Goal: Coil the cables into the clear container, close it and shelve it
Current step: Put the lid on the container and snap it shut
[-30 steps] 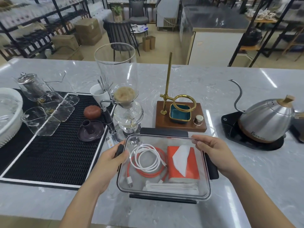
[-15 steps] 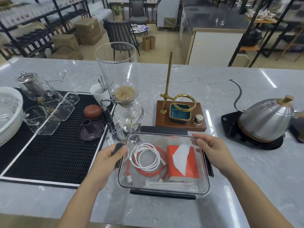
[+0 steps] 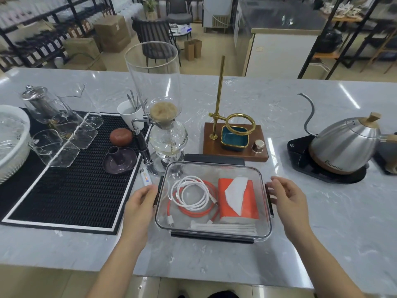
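Observation:
The clear container (image 3: 263, 232) lies on the marble counter in front of me with its clear lid on and black latch flaps on all sides. Inside, a white cable (image 3: 189, 193) is coiled on top of an orange cable (image 3: 194, 212), beside an orange tissue pack (image 3: 238, 198) and white strips along the near wall. My left hand (image 3: 140, 201) presses against the left side latch (image 3: 155, 195) with relaxed fingers. My right hand (image 3: 285, 195) hovers by the right side latch (image 3: 270, 200), fingers loosely spread, holding nothing.
A glass siphon brewer (image 3: 163, 117) and a white lighter (image 3: 146, 177) stand just behind the container's left corner. Behind it is a wooden dripper stand (image 3: 235, 138). A black mat (image 3: 64, 181) with glassware lies left; a steel kettle (image 3: 345, 145) sits right.
Both side latch flaps have been folded down against the container. My right hand has come off the lid's edge and moved out to the right side; my left stays at the left latch.

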Tool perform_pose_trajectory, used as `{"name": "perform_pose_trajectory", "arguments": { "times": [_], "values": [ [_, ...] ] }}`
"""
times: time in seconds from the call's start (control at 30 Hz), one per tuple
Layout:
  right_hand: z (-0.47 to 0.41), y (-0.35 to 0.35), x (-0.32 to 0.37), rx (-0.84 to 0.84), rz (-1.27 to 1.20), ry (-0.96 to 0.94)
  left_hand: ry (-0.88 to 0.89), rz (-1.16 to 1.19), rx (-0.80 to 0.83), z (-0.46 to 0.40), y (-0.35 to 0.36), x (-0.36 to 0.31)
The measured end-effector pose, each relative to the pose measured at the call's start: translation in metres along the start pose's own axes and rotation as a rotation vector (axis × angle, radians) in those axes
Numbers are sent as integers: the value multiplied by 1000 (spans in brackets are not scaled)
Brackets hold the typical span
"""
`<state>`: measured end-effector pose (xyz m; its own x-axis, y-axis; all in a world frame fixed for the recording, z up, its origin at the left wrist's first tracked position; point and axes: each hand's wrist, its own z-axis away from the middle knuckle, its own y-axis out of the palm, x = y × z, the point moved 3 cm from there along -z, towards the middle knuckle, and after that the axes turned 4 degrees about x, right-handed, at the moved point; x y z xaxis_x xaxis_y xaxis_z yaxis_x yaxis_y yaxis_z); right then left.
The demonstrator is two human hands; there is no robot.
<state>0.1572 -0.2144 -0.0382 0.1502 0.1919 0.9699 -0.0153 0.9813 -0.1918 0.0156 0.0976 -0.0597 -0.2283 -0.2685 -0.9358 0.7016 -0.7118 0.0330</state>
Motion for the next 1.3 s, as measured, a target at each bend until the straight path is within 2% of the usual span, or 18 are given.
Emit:
{"name": "perform_pose_trajectory", "arguments": {
  "times": [0.1, 0.17, 0.27, 0.33, 0.4, 0.47, 0.77, 1.0, 1.3],
  "values": [
    [37, -22, -13, -124, -121, 68, -67, 88, -10, 27, -9, 0],
    [63, -31, -27, -115, -154, 155, -118, 90, 29, 52, -10, -2],
    [97, -19, -44, 61, -234, 389, -180, 75, 116, 79, -4, -2],
    [114, -3, -43, 232, -250, 458, -196, 73, 102, 88, -1, 0],
    [125, 8, -34, 329, -255, 413, -212, 74, 88, 93, 0, 2],
    [130, 15, -25, 344, -249, 357, -226, 76, 102, 96, 1, 6],
    [134, 21, -16, 227, -314, 402, -277, 154, 92, 104, 8, 16],
    [135, 23, -20, 222, -249, 341, -271, 151, 102, 103, 10, 16],
    [130, 20, -19, 259, -141, 276, -178, 116, 120, 101, 8, 18]
  ]
}}
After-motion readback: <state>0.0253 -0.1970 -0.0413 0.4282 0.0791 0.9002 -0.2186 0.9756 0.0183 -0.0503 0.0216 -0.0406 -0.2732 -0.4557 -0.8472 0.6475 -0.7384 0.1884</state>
